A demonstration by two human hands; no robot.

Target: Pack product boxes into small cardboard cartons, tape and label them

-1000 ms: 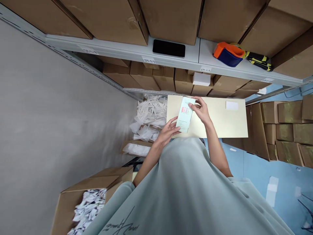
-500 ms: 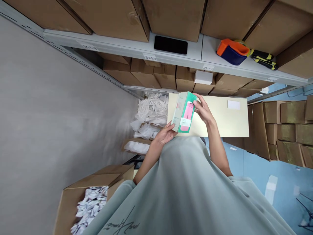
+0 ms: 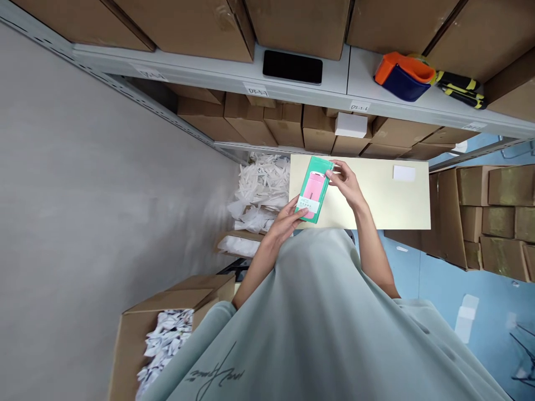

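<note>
A small green product box [image 3: 319, 192] with a pink device printed on its front is held tilted over the cream tabletop [image 3: 371, 206]. My left hand [image 3: 288, 220] grips its lower left end, the thumb lying across the printed front. At the upper right edge, the fingers of my right hand [image 3: 346, 182] pinch the box. The printed front faces up toward me, and the sides of the box are hardly visible. To the right, a white card or small box [image 3: 404, 173] lies on the tabletop.
Above the table, a grey shelf [image 3: 209, 67] bears cardboard boxes, a black phone [image 3: 292, 67], an orange and blue tape dispenser [image 3: 404, 77] and black-yellow cutters [image 3: 462, 89]. White plastic packaging [image 3: 263, 181] is heaped left. Cartons [image 3: 497, 223] are stacked right; an open carton [image 3: 125, 345] holds paper scraps.
The box has turned in my hands so its printed front faces me and its white side no longer shows. My left thumb has moved onto the front.
</note>
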